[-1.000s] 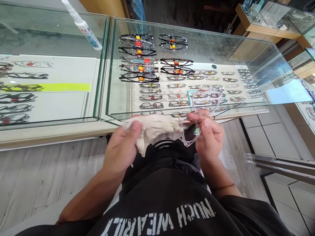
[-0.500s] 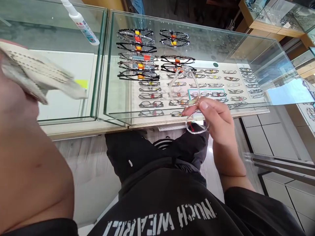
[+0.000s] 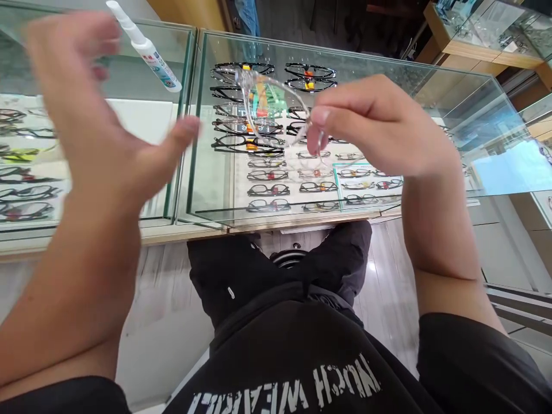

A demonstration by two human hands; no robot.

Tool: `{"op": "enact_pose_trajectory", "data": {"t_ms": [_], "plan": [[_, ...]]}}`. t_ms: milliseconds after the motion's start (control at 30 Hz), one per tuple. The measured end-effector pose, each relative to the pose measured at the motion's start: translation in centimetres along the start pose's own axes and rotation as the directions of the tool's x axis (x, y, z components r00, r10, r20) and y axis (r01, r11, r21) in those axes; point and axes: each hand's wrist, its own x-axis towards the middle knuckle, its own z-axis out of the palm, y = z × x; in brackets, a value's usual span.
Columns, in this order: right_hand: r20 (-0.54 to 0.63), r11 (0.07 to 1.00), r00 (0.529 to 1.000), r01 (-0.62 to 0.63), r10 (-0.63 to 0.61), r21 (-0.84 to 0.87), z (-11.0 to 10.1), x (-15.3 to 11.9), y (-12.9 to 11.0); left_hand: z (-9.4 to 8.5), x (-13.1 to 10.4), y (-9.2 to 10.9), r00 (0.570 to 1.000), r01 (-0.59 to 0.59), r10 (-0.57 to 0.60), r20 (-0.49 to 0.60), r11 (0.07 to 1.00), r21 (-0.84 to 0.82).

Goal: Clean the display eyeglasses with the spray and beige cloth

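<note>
My right hand (image 3: 379, 126) pinches a pair of clear-framed eyeglasses (image 3: 250, 115) between thumb and fingers, holding them above the glass display counter (image 3: 207, 215). One transparent rim points left; the rest of the frame is blurred against the counter. On the left, my left hand (image 3: 107, 132) is raised with thumb and fingers apart, nothing in it, somewhat smeared by motion. Just beyond it, a white spray bottle (image 3: 155, 63) with a blue label lies on the glass.
Dark-framed eyeglasses (image 3: 245, 144) with orange tags lie in rows on the counter top. More eyeglasses (image 3: 269, 190) sit on white shelving under the glass, also at the left (image 3: 28, 192). A person's jeans (image 3: 248, 26) show beyond the counter. Another display case (image 3: 487, 52) stands far right.
The light cloth has left my left hand and is out of view; that hand has opened and moved right. My right hand has lifted and turned the eyeglasses leftward.
</note>
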Motion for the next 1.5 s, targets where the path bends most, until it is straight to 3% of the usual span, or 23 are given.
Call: {"op": "enact_pose_trajectory", "data": {"t_ms": [33, 67, 133, 233, 400, 500, 600, 700, 767, 833, 967, 1000, 1033, 1167, 1300, 1367, 1433, 1500], "plan": [[-0.015, 0.999, 0.999, 0.042, -0.042, -0.001, 0.0, 1.1, 0.8, 1.2, 0.2, 1.2, 0.979, -0.179, 0.176, 0.098, 0.984, 0.023], [-0.076, 0.993, 0.991, 0.114, -0.112, 0.027, 0.0, 2.1, 1.6, 2.2, 0.6, 2.1, 0.943, -0.275, 0.262, 0.204, 0.961, 0.038], [-0.073, 0.988, 0.987, 0.147, -0.143, 0.046, -0.1, 3.9, 3.3, 4.1, 1.6, 3.1, 0.876, -0.413, 0.385, 0.291, 0.910, 0.041], [-0.102, 0.986, 0.983, 0.156, -0.149, 0.057, -0.5, 6.0, 5.5, 6.4, 3.5, 3.3, 0.819, -0.486, 0.464, 0.337, 0.874, -0.020], [-0.199, 0.989, 0.969, 0.147, -0.146, -0.014, -0.8, 7.7, 7.3, 7.8, 5.6, 1.1, 0.787, -0.547, 0.536, 0.304, 0.835, -0.057], [-0.402, 0.971, 0.884, 0.208, -0.238, -0.117, -0.1, 7.2, 7.8, 7.3, 7.0, -1.3, 0.763, -0.613, 0.585, 0.276, 0.790, 0.021], [-0.488, 0.955, 0.821, 0.236, -0.295, -0.181, 1.2, 6.4, 9.1, 6.6, 8.8, -3.9, 0.783, -0.597, 0.575, 0.236, 0.802, 0.028], [-0.617, 0.912, 0.673, 0.339, -0.407, -0.231, 2.7, 6.3, 11.2, 6.5, 9.8, -6.0, 0.752, -0.645, 0.628, 0.200, 0.764, 0.027], [-0.601, 0.939, 0.722, 0.268, -0.343, -0.215, 3.4, 6.5, 12.4, 6.6, 9.7, -6.7, 0.715, -0.688, 0.671, 0.197, 0.726, 0.023], [-0.588, 0.958, 0.758, 0.186, -0.282, -0.219, 3.8, 6.6, 12.9, 6.8, 9.3, -6.9, 0.714, -0.689, 0.673, 0.194, 0.725, 0.020], [-0.585, 0.957, 0.777, 0.075, -0.232, -0.280, 3.8, 6.5, 12.8, 7.5, 8.0, -6.2, 0.837, -0.538, 0.538, 0.098, 0.842, -0.034], [-0.583, 0.957, 0.781, 0.063, -0.224, -0.283, 3.9, 6.4, 12.7, 7.6, 7.8, -6.1, 0.849, -0.521, 0.524, 0.075, 0.852, -0.056], [-0.583, 0.957, 0.781, 0.063, -0.223, -0.282, 3.9, 6.3, 12.5, 7.7, 7.5, -6.0, 0.842, -0.534, 0.537, 0.049, 0.843, -0.069], [-0.606, 0.957, 0.751, 0.119, -0.262, -0.266, 4.2, 5.7, 11.6, 7.9, 7.0, -6.4, 0.748, -0.664, 0.661, -0.054, 0.745, -0.067], [-0.625, 0.951, 0.724, 0.152, -0.292, -0.268, 4.4, 5.3, 11.1, 8.3, 6.1, -6.0, 0.783, -0.621, 0.609, -0.126, 0.776, -0.106], [-0.626, 0.951, 0.718, 0.187, -0.304, -0.247, 4.5, 5.3, 11.1, 8.4, 5.0, -4.9, 0.718, -0.692, 0.662, -0.214, 0.713, -0.117], [-0.619, 0.947, 0.717, 0.239, -0.321, -0.215, 4.4, 5.4, 11.2, 8.4, 3.8, -3.6, 0.592, -0.804, 0.770, -0.237, 0.585, -0.104], [-0.613, 0.941, 0.714, 0.271, -0.339, -0.204, 4.3, 5.5, 11.3, 8.1, 3.0, -2.6, 0.558, -0.828, 0.802, -0.215, 0.555, -0.080]]}}
